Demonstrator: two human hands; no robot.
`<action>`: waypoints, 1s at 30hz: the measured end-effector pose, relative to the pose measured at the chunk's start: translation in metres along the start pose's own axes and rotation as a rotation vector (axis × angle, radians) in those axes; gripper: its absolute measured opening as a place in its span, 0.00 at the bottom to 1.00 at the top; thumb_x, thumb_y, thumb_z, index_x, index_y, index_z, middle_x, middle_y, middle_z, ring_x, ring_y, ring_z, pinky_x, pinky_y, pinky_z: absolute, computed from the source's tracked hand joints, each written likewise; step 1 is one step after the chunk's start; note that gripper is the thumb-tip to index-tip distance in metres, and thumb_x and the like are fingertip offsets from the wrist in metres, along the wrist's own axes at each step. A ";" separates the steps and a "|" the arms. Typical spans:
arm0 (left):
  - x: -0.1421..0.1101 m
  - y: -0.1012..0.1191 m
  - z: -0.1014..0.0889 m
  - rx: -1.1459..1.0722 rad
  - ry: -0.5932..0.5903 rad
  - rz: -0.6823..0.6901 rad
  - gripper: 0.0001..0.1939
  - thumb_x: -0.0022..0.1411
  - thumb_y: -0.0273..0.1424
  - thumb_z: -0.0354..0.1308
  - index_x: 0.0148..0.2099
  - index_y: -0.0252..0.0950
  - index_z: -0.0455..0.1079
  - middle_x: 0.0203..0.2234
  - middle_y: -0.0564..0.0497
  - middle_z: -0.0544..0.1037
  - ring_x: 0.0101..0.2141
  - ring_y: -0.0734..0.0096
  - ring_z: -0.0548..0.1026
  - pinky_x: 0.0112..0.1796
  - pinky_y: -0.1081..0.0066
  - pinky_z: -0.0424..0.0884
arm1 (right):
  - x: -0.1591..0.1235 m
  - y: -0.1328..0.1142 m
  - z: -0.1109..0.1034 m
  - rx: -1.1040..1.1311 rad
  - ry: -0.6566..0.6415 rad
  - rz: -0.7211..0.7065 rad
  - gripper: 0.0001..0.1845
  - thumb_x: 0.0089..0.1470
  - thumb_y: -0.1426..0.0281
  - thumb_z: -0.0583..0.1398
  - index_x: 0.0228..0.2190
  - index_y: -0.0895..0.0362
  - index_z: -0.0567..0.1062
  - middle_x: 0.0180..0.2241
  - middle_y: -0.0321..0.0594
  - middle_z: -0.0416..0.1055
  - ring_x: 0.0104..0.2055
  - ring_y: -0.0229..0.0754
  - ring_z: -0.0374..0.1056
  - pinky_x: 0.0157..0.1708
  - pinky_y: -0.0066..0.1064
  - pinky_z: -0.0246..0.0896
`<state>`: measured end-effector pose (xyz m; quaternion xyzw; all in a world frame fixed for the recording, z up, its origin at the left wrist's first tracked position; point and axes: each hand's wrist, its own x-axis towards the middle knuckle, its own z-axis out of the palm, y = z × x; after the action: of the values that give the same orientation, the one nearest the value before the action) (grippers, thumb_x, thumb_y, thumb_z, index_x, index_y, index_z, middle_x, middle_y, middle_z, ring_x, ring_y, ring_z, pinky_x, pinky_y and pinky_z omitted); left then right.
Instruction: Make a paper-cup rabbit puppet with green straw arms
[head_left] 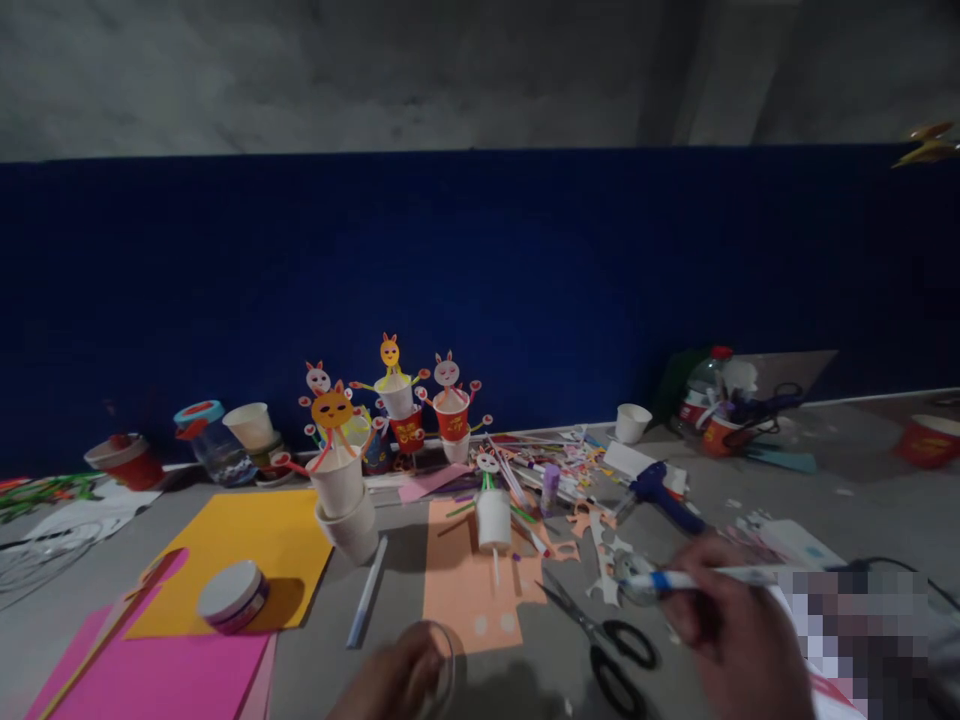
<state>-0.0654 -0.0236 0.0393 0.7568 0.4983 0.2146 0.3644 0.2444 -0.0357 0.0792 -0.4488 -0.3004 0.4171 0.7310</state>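
Note:
My right hand [731,620], at the lower right, grips a white marker [679,580] with a blue band, its tip pointing left. My left hand [401,668] is closed on a clear, thin-rimmed round object [449,668] at the bottom edge; its exact kind is unclear. Black-handled scissors [600,632] lie slightly open between the hands. Beyond my left hand is a peach paper sheet [450,580] with two pale round spots. On that sheet sits a small white cup figure [493,520] with a rabbit face and green arms. A capped marker [367,590] rests left of the sheet.
Rabbit-faced paper cup figures [341,480] stand at the back left. Orange paper [247,540], pink paper [165,670] and a white-lidded jar [232,596] lie at left. A blue glue gun [664,495], paper scraps [604,560] and a bottle [705,385] are at right.

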 end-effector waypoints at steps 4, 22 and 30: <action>0.039 0.000 -0.018 0.569 0.119 0.052 0.13 0.66 0.27 0.47 0.33 0.38 0.72 0.33 0.45 0.79 0.35 0.58 0.76 0.39 0.62 0.70 | -0.011 0.036 0.014 -0.139 -0.371 0.278 0.16 0.48 0.55 0.66 0.30 0.54 0.73 0.15 0.31 0.70 0.13 0.33 0.59 0.12 0.21 0.50; 0.017 0.001 0.024 0.570 0.010 0.424 0.15 0.64 0.27 0.60 0.54 0.38 0.70 0.47 0.47 0.78 0.47 0.57 0.72 0.50 0.57 0.70 | -0.026 0.110 0.050 -0.524 -0.535 0.003 0.04 0.51 0.69 0.57 0.25 0.52 0.69 0.19 0.30 0.67 0.21 0.39 0.62 0.22 0.28 0.55; 0.018 -0.010 0.026 0.538 -0.038 0.373 0.21 0.61 0.32 0.66 0.56 0.42 0.69 0.49 0.51 0.78 0.47 0.56 0.72 0.50 0.57 0.70 | -0.025 0.124 0.047 -0.653 -0.556 -0.119 0.10 0.55 0.68 0.55 0.22 0.52 0.66 0.21 0.31 0.64 0.27 0.42 0.64 0.29 0.30 0.55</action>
<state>-0.0463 -0.0131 0.0145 0.9081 0.3831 0.1243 0.1149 0.1522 -0.0074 -0.0151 -0.5089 -0.6275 0.3625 0.4646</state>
